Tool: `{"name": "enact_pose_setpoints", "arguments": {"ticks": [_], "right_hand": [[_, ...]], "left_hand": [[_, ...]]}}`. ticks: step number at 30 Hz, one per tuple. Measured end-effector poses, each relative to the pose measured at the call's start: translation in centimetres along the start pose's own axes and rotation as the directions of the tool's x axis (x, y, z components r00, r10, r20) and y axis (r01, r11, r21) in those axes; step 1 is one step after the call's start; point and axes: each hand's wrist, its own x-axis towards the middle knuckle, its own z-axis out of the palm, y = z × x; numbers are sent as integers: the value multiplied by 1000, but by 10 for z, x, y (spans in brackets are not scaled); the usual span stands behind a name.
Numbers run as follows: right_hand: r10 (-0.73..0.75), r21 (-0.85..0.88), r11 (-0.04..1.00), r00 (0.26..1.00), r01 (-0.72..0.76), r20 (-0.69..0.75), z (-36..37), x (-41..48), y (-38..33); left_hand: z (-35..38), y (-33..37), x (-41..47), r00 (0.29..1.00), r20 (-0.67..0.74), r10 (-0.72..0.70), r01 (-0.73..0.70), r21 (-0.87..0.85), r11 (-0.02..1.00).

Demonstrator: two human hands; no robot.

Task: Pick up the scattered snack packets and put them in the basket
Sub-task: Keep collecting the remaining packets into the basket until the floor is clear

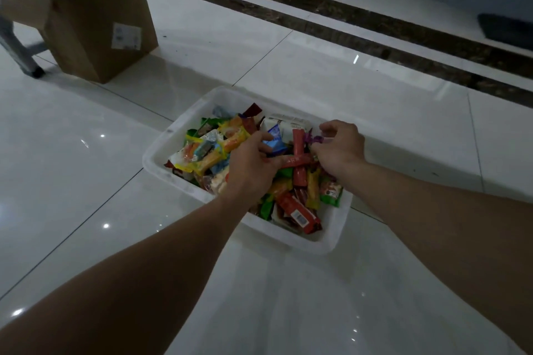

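Observation:
A white plastic basket (161, 164) sits on the tiled floor, heaped with several colourful snack packets (207, 150). Both my hands are over the basket's middle. My left hand (251, 167) is curled on a blue packet (275, 140) and touches a long red stick packet (297, 163) lying crosswise. My right hand (340, 147) pinches a small purple wrapper (313, 140) at the right side of the heap. Another red packet (300, 213) lies near the basket's front corner.
A brown cardboard box (98, 32) with a white label stands at the back left, beside a grey metal leg (17, 49). A dark stone strip (346, 26) crosses the glossy white floor behind the basket. A dark mat (504, 29) lies far right.

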Motion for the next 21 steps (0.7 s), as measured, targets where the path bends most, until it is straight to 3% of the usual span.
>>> {"name": "enact_pose_setpoints", "arguments": {"ticks": [5,10,17,21], "right_hand": [[-20,-57,998,999,22,36,-5,-16,2],[-129,-29,991,985,133,115,-17,-53,1],[-262,129,961,953,243,155,-25,-124,-4],[-235,214,957,956,196,177,-21,-168,1]], "left_hand": [[-23,-2,-14,999,-16,46,-43,114,992],[-40,8,-35,998,-47,41,-36,112,993],[-66,23,-96,995,-101,-16,17,15,1000],[-92,22,-139,978,-201,-52,65,58,996]]}}
